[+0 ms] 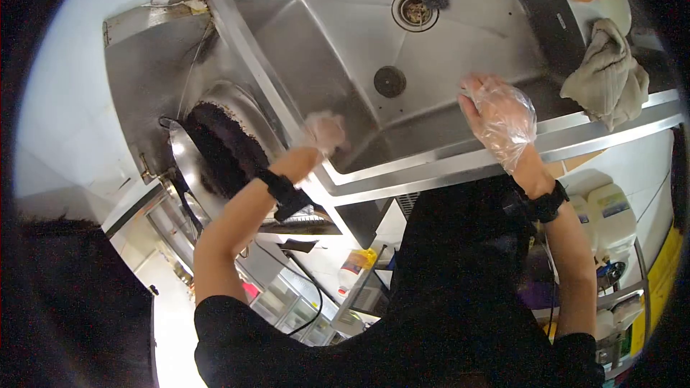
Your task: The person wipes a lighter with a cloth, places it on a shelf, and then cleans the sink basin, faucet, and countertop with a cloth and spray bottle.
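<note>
Dark, the round drain cover point(390, 82) lay between and beyond the hands in the steel sink point(460, 39); the right hand point(504, 116) was loosely spread, seemingly empty (the left hand point(325, 134), blurred, I couldn't tell).

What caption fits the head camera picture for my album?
Two hands in clear plastic gloves over a metal sink.

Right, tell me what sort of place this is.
Probably a commercial kitchen's washing-up area: there's a deep stainless-steel sink with debris in its drain, a cloth on its edge, and thin plastic gloves on both hands.
</note>
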